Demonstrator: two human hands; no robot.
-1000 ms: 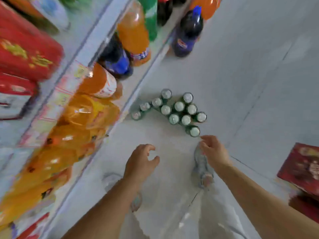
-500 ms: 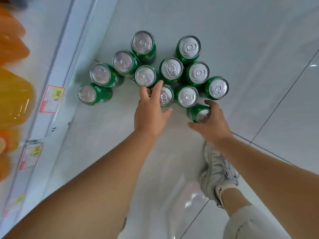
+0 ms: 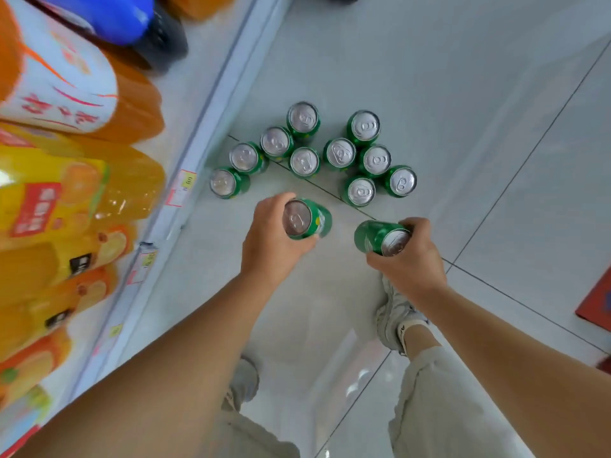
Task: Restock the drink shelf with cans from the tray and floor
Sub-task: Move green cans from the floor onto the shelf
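Several green cans (image 3: 340,153) with silver tops stand in a cluster on the pale tiled floor beside the shelf base. My left hand (image 3: 269,236) grips one green can (image 3: 305,219), lifted off the floor with its top toward me. My right hand (image 3: 411,256) grips a second green can (image 3: 377,238), tilted with its top pointing down toward me. Both held cans hang just in front of the cluster. No tray is in view.
The drink shelf (image 3: 185,180) runs along the left, stocked with orange juice bottles (image 3: 79,193) and a blue-capped dark bottle (image 3: 132,21); price tags line its edge. A red box (image 3: 595,305) lies on the floor at right. My feet and pale trousers are below.
Both hands reached down onto the cluster, closed round a can each and lifted them away toward me. The camera has risen, so the shelf bottles are back in view.
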